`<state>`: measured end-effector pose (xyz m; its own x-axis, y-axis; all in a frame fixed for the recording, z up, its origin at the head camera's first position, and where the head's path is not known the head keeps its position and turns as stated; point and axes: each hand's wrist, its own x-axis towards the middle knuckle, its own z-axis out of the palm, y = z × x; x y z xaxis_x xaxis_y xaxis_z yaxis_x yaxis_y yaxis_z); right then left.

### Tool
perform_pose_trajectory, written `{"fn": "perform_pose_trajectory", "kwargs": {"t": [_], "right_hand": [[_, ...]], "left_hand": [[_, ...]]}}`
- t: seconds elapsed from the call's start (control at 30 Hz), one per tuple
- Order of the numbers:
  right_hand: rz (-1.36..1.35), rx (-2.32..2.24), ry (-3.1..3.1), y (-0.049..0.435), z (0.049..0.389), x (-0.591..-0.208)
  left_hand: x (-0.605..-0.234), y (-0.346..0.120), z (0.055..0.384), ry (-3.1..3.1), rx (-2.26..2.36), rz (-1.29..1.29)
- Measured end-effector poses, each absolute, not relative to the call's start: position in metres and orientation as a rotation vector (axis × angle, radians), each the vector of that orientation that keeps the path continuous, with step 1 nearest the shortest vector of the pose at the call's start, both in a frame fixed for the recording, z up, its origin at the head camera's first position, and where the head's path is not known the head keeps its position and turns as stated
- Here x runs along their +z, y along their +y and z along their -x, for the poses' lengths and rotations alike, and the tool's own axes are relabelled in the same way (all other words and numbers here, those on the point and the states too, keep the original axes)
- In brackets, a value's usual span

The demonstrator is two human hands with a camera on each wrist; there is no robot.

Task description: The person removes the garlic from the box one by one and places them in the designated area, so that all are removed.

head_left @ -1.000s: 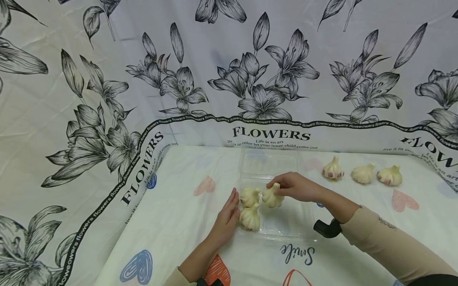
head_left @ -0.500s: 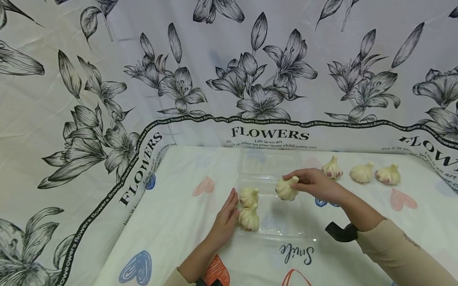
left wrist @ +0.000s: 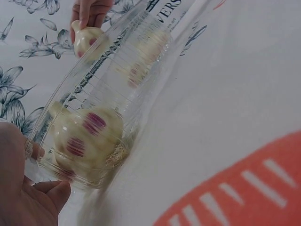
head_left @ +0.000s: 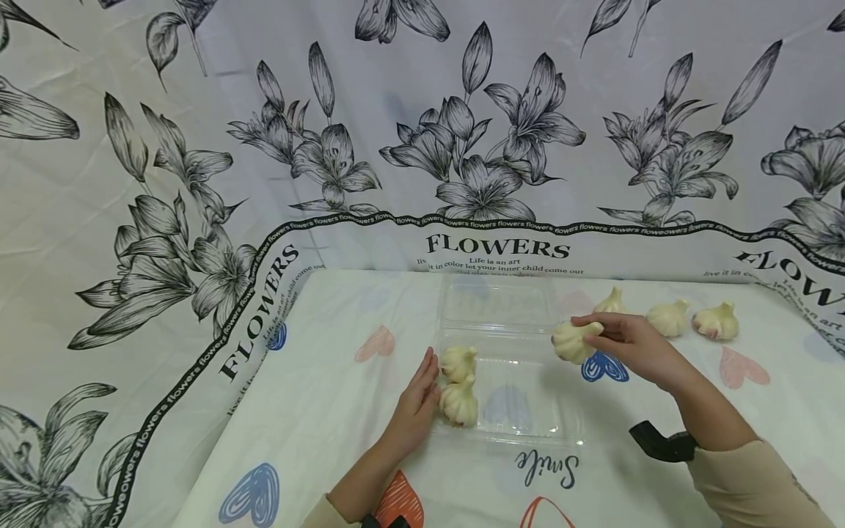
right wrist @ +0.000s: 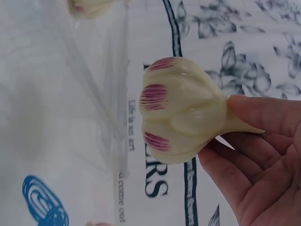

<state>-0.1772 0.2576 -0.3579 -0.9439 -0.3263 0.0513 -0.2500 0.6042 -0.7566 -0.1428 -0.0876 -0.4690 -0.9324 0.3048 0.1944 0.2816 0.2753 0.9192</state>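
Observation:
My right hand [head_left: 637, 348] pinches a garlic bulb [head_left: 573, 342] by its neck, raised over the right edge of a clear plastic box [head_left: 528, 429]. Purple streaks mark this bulb's cream skin in the right wrist view, where thumb and fingers [right wrist: 263, 113] grip the stem end. Straight-fingered, my left hand [head_left: 412, 407] rests against the left side of the box. Inside, along that side, one garlic bulb [head_left: 458, 364] sits behind another bulb [head_left: 458, 402]. Through the clear wall, the left wrist view shows a bulb [left wrist: 87, 139] close to the left fingertips.
Behind the box lies its flat, open lid [head_left: 495, 302]. Three more garlic bulbs stand in a row at the back right: a partly hidden bulb [head_left: 610, 301], a middle bulb [head_left: 668, 318] and a right bulb [head_left: 716, 321]. A flower-print cloth [head_left: 330, 242] hangs behind the table.
My right hand has carried its garlic bulb rightward, from beside the two bulbs in the box to its right edge. The left hand has stayed in place.

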Motion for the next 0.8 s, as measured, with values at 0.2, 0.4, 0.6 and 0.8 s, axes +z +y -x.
{"fn": "perform_pose_trajectory", "kwargs": {"t": [0.2,0.4,0.6,0.8], "right_hand": [[0.352,-1.219,2.818,0.283,0.174,-0.369],[0.195,-1.243,2.825,0.305,0.176,-0.383],[0.053,-1.274,2.782,0.319,0.185,-0.397],[-0.02,-1.255,2.792,0.323,0.194,-0.411]], "left_hand": [[-0.47,-0.088,0.142,2.495,1.779,-0.57],[-0.47,-0.088,0.143,2.502,1.764,-0.56],[-0.469,-0.088,0.141,2.502,1.783,-0.571],[-0.468,-0.087,0.141,2.506,1.779,-0.566]]}}
